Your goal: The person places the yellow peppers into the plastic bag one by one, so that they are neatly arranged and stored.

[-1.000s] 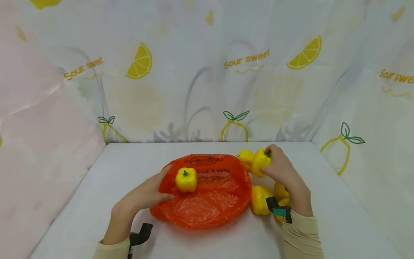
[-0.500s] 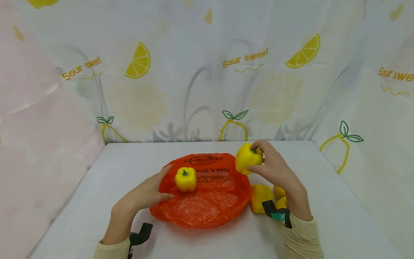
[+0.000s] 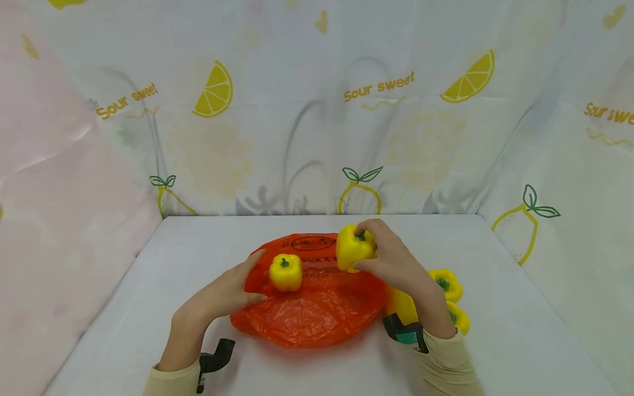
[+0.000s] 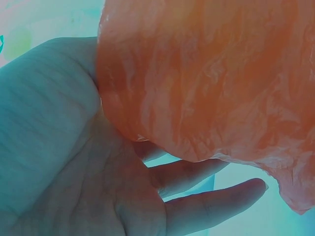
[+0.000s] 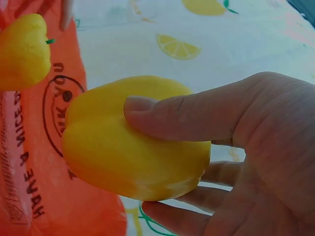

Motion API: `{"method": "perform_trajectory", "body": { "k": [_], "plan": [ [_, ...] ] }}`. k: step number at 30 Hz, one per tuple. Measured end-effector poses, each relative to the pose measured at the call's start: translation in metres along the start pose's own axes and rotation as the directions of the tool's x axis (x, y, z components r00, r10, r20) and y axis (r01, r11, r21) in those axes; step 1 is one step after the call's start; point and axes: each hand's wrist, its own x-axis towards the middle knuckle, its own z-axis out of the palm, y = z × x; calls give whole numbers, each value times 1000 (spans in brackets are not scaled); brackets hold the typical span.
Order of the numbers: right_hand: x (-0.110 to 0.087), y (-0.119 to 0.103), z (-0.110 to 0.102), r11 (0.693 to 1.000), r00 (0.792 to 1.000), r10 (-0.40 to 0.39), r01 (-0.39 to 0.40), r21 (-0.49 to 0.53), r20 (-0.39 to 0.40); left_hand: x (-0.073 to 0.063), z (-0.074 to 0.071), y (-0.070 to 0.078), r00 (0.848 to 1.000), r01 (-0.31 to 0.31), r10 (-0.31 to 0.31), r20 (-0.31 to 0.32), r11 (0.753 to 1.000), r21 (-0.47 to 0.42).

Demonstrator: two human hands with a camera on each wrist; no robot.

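A red plastic bag (image 3: pixel 317 316) with dark printing lies spread in the middle of the table. On its left part rests a yellow bell pepper (image 3: pixel 285 273), stem up. My left hand (image 3: pixel 220 295) is at the bag's left edge with thumb and fingers spread; in the left wrist view the bag (image 4: pixel 206 83) covers part of the loosely stretched fingers (image 4: pixel 216 204). Thumb and fingers of my right hand (image 3: pixel 398 267) grip another yellow bell pepper (image 3: pixel 350 252) above the bag's upper right part. The right wrist view shows the thumb lying along that pepper (image 5: pixel 113 142).
Right of the bag, partly behind my right forearm, sit more yellow bell peppers: one pepper (image 3: pixel 402 306) by the bag's edge, another pepper (image 3: pixel 443 286) and a third pepper (image 3: pixel 459 319) farther right. A lemon-printed cloth (image 3: pixel 277 137) hangs behind the white table (image 3: pixel 505 352).
My right hand has taken the bell pepper from the back right and carried it left, over the bag. The left hand and the pepper on the bag have stayed in place.
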Motion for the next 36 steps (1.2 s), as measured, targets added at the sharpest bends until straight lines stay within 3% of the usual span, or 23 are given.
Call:
{"method": "perform_trajectory", "body": {
  "k": [13, 23, 36],
  "plan": [
    [14, -3, 45, 997, 998, 20, -16, -75, 63, -2, -2, 0, 1000, -6, 6, -1, 1000, 4],
    [20, 3, 82, 989, 991, -38, 56, -139, 125, -2, -1, 0, 1000, -19, 19, -5, 1000, -2],
    [24, 12, 89, 991, 982, -15, 40, -131, 186, -2, -1, -1, 1000, -17, 17, -8, 1000, 2]
  ]
}}
